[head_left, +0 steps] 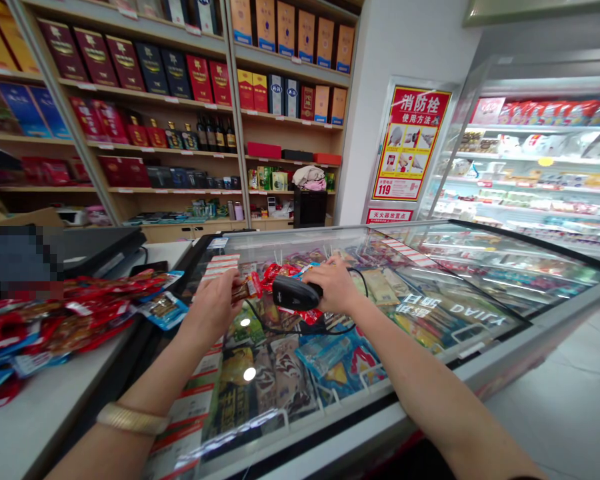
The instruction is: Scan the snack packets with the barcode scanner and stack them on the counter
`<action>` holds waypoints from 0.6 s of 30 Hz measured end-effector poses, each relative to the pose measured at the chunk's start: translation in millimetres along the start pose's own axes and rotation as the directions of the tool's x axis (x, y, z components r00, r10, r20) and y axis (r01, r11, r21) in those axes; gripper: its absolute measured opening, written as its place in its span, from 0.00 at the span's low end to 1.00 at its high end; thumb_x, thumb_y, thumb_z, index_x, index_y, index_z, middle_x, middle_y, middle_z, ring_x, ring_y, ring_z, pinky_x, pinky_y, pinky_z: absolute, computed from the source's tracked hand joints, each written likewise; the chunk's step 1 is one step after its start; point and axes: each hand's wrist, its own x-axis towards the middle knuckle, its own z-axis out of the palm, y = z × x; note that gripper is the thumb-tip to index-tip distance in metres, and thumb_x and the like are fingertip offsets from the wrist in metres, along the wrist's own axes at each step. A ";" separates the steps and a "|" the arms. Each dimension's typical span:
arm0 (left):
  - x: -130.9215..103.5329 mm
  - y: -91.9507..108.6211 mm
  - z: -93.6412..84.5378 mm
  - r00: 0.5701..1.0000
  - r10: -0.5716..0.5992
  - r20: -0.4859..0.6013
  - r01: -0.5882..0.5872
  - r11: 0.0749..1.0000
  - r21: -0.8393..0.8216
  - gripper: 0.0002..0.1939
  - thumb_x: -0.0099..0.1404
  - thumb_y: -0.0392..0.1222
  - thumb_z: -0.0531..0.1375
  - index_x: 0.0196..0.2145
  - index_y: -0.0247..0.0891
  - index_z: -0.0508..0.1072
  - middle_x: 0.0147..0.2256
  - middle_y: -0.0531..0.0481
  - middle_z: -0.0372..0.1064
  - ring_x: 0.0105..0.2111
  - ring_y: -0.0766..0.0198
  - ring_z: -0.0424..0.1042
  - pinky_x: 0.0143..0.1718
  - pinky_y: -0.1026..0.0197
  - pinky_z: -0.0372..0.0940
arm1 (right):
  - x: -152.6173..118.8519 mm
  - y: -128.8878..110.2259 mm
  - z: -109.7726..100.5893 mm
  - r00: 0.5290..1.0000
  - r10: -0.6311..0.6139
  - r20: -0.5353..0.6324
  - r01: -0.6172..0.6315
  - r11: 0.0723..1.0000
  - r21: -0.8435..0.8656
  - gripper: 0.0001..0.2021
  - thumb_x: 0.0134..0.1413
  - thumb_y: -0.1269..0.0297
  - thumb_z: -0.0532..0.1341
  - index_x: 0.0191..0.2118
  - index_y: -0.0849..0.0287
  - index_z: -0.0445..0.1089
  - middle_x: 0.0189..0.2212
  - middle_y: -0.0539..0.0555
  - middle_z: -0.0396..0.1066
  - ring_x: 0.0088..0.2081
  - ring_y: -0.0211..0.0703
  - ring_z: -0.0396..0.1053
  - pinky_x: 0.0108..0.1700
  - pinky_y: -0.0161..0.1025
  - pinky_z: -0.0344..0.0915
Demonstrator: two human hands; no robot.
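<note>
Above the glass top of a freezer, my left hand pinches a small red and brown snack packet. A black handheld scanner is gripped in my right hand, its cable looping over the glass. More red packets lie around the scanner, close to both hands. A large pile of red and blue snack packets covers part of the white counter on the left, with a blue packet at its right edge.
A dark device and a phone stand behind the pile. Shelves of boxes and bottles line the back wall. At the right is a lit refrigerated display. Wrapped frozen goods lie under the glass.
</note>
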 end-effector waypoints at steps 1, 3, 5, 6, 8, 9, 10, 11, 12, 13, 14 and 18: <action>0.0 -0.3 -0.2 1.000 0.002 -0.005 -0.002 1.000 0.001 0.20 0.55 0.35 0.61 0.47 0.40 0.66 0.44 0.41 0.77 0.46 0.49 0.76 0.53 0.49 0.65 | 0.1 -0.2 -0.3 1.000 -0.001 0.004 0.001 1.000 -0.001 0.15 0.45 0.62 0.65 0.43 0.55 0.75 0.39 0.54 0.79 0.42 0.48 0.72 0.49 0.48 0.46; -0.1 -0.6 -0.4 1.000 0.002 -0.011 -0.002 1.000 0.006 0.20 0.55 0.35 0.61 0.47 0.40 0.66 0.44 0.41 0.77 0.46 0.49 0.76 0.53 0.49 0.65 | 0.3 -0.8 -1.0 1.000 -0.003 0.010 0.003 1.000 -0.003 0.15 0.45 0.63 0.65 0.42 0.55 0.75 0.39 0.54 0.79 0.42 0.48 0.72 0.49 0.47 0.46; -0.3 -0.7 -0.1 1.000 0.000 -0.007 0.000 1.000 0.009 0.20 0.55 0.36 0.61 0.47 0.40 0.66 0.44 0.41 0.77 0.47 0.48 0.76 0.53 0.49 0.65 | 0.6 -1.4 -1.5 1.000 -0.005 0.014 0.005 1.000 -0.005 0.15 0.44 0.63 0.65 0.42 0.55 0.75 0.38 0.54 0.79 0.41 0.48 0.72 0.49 0.47 0.46; -0.4 -0.5 0.3 1.000 -0.001 -0.003 0.001 1.000 0.010 0.21 0.56 0.36 0.61 0.48 0.40 0.66 0.44 0.41 0.77 0.47 0.48 0.76 0.53 0.49 0.64 | 0.7 -1.6 -1.6 1.000 -0.006 0.014 0.006 1.000 -0.005 0.15 0.44 0.63 0.65 0.41 0.55 0.75 0.38 0.54 0.79 0.41 0.48 0.72 0.49 0.47 0.46; -0.3 0.2 0.6 1.000 -0.006 0.004 0.006 1.000 0.013 0.21 0.56 0.36 0.61 0.48 0.40 0.66 0.44 0.41 0.77 0.47 0.48 0.76 0.53 0.50 0.64 | 0.7 -1.7 -1.5 1.000 -0.010 0.005 0.010 1.000 0.001 0.15 0.45 0.62 0.64 0.42 0.55 0.75 0.38 0.54 0.79 0.41 0.48 0.72 0.48 0.47 0.46; -0.1 0.9 0.2 1.000 -0.010 0.008 0.010 1.000 0.018 0.20 0.56 0.36 0.61 0.48 0.40 0.67 0.44 0.42 0.77 0.47 0.49 0.75 0.52 0.50 0.64 | 0.6 -1.5 -1.4 1.000 -0.014 -0.004 0.014 1.000 0.007 0.15 0.45 0.62 0.64 0.42 0.55 0.75 0.38 0.54 0.79 0.41 0.48 0.72 0.48 0.47 0.46; 0.2 1.5 -0.9 1.000 -0.015 0.016 0.014 0.999 0.029 0.20 0.56 0.36 0.61 0.48 0.40 0.67 0.44 0.42 0.77 0.47 0.48 0.75 0.52 0.50 0.64 | 0.4 -1.0 -1.0 1.000 -0.017 -0.016 0.018 1.000 0.015 0.15 0.45 0.61 0.64 0.42 0.55 0.75 0.39 0.54 0.80 0.41 0.47 0.72 0.48 0.47 0.46; 0.5 2.0 -2.9 0.999 -0.024 0.023 0.023 0.999 0.046 0.19 0.57 0.36 0.61 0.47 0.40 0.68 0.44 0.41 0.77 0.47 0.48 0.75 0.52 0.50 0.64 | 0.1 -0.3 -0.6 0.999 -0.019 -0.030 0.020 1.000 0.023 0.15 0.46 0.61 0.63 0.42 0.55 0.75 0.39 0.54 0.80 0.41 0.47 0.72 0.48 0.47 0.47; 0.9 2.2 -5.8 0.999 -0.040 0.027 0.038 0.997 0.074 0.18 0.58 0.36 0.60 0.47 0.39 0.68 0.44 0.41 0.77 0.47 0.48 0.75 0.52 0.50 0.63 | -0.4 0.6 0.0 0.999 -0.017 -0.046 0.019 0.999 0.028 0.15 0.46 0.61 0.63 0.42 0.55 0.75 0.39 0.54 0.80 0.41 0.47 0.72 0.48 0.47 0.47; 1.3 1.7 -9.8 0.997 -0.068 0.023 0.065 0.992 0.111 0.17 0.59 0.37 0.59 0.47 0.38 0.69 0.44 0.40 0.76 0.47 0.47 0.74 0.52 0.49 0.62 | -1.0 1.9 0.8 0.998 -0.010 -0.060 0.012 1.000 0.029 0.15 0.45 0.62 0.63 0.42 0.55 0.76 0.39 0.54 0.80 0.40 0.47 0.72 0.48 0.47 0.47; 1.4 0.5 -14.6 0.994 -0.106 0.010 0.104 0.983 0.154 0.16 0.61 0.37 0.58 0.47 0.38 0.69 0.45 0.38 0.76 0.48 0.46 0.74 0.53 0.48 0.62 | -1.7 3.5 1.7 0.997 0.004 -0.074 -0.002 1.000 0.024 0.15 0.45 0.62 0.63 0.42 0.55 0.76 0.37 0.55 0.79 0.40 0.47 0.72 0.48 0.46 0.47; -0.7 -12.3 -37.5 0.943 -0.322 -0.080 0.330 0.889 0.317 0.17 0.65 0.39 0.54 0.50 0.35 0.71 0.47 0.32 0.73 0.51 0.42 0.71 0.52 0.43 0.60 | -5.5 12.0 6.5 0.989 0.076 -0.125 -0.077 0.997 -0.010 0.15 0.44 0.61 0.64 0.41 0.55 0.76 0.34 0.54 0.78 0.38 0.47 0.70 0.48 0.46 0.47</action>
